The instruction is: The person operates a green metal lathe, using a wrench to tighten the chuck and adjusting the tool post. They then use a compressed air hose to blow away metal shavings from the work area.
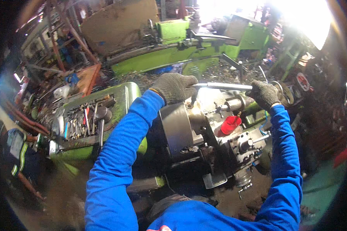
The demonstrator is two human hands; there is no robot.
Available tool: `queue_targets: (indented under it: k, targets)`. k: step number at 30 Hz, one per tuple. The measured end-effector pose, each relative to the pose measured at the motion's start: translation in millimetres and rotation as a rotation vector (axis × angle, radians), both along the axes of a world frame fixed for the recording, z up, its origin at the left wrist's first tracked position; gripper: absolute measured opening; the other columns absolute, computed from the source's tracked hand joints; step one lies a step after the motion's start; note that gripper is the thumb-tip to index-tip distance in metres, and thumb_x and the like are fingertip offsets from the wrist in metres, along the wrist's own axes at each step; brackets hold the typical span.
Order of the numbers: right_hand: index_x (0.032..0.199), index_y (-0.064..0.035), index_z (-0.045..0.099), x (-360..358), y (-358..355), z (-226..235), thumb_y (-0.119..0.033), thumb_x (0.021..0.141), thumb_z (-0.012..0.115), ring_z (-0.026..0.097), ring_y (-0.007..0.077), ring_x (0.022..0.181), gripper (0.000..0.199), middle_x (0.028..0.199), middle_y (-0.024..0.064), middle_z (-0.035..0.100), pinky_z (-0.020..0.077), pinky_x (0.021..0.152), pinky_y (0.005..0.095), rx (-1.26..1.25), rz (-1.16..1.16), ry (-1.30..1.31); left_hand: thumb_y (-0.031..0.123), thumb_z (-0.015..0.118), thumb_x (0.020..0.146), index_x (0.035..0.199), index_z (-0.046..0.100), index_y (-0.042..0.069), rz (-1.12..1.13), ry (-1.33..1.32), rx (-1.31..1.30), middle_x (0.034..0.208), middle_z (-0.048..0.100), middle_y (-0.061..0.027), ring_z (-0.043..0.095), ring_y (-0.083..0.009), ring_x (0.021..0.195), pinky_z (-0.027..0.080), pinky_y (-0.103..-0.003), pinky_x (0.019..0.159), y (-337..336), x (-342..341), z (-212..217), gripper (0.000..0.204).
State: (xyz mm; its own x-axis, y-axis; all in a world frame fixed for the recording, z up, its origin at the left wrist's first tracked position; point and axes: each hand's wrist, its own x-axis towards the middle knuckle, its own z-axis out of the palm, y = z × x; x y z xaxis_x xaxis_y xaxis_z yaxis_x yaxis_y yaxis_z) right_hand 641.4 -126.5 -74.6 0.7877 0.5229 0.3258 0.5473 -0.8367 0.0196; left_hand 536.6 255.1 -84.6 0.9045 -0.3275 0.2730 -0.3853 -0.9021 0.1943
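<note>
A bright steel shaft (225, 86), stepped thinner toward its left end, is held level across the far side of a lathe. My left hand (174, 88), in a dark knit glove, is closed round its left end. At the right end my right hand (264, 94), gloved likewise, grips it. Below the shaft are a large grey metal block or guard (176, 125), a red plastic cup (230, 125) with something standing in it, and the lathe's tool post (244, 144). The shaft's ends are hidden inside my gloves.
On the left, the green headstock cover (132, 92) carries a tray of loose hand tools (81, 122) and a hammer-like tool (102, 115). A second green machine (142, 64) stands beyond, among metal chips (138, 79). Handwheels (243, 181) project at the near right.
</note>
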Motion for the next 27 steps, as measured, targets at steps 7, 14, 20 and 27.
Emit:
queue_targets:
  k: [7, 14, 20, 27]
  targets:
    - [0.093, -0.0093, 0.066, 103, 7, -42, -0.048, 0.086, 0.077, 0.067, 0.0432, 0.092, 0.041, 0.092, 0.0185, 0.069, 0.0502, 0.080, 0.0533, -0.012, 0.234, -0.034, 0.043, 0.058, 0.101, 0.121, 0.070, 0.018, 0.205, -0.021, 0.068, 0.106, 0.075, -0.0157, 0.072, -0.0385, 0.099, 0.056, -0.051, 0.084, -15, 1, -11, 0.034]
    - [0.104, -0.0132, 0.067, 126, 34, -51, -0.046, 0.089, 0.075, 0.065, 0.0380, 0.103, 0.037, 0.102, 0.0133, 0.070, 0.0489, 0.088, 0.0520, -0.038, 0.299, 0.055, 0.041, 0.055, 0.103, 0.121, 0.070, 0.017, 0.335, 0.042, 0.064, 0.110, 0.075, -0.0152, 0.071, -0.0383, 0.103, 0.055, -0.050, 0.088, -26, 1, -21, 0.033]
    - [0.113, -0.0183, 0.069, 158, 48, -47, -0.042, 0.090, 0.071, 0.065, 0.0355, 0.116, 0.033, 0.114, 0.0121, 0.071, 0.0476, 0.098, 0.0518, -0.083, 0.330, 0.049, 0.039, 0.054, 0.104, 0.125, 0.067, 0.015, 0.374, 0.061, 0.029, 0.112, 0.073, -0.0179, 0.069, -0.0401, 0.105, 0.054, -0.051, 0.090, -32, 1, -20, 0.035]
    - [0.107, -0.0155, 0.068, 163, 55, -33, -0.041, 0.086, 0.075, 0.066, 0.0372, 0.108, 0.033, 0.105, 0.0129, 0.070, 0.0495, 0.093, 0.0514, -0.052, 0.394, -0.033, 0.035, 0.056, 0.102, 0.120, 0.070, 0.015, 0.411, 0.112, -0.104, 0.108, 0.074, -0.0176, 0.070, -0.0395, 0.102, 0.054, -0.051, 0.089, -30, -3, -18, 0.030]
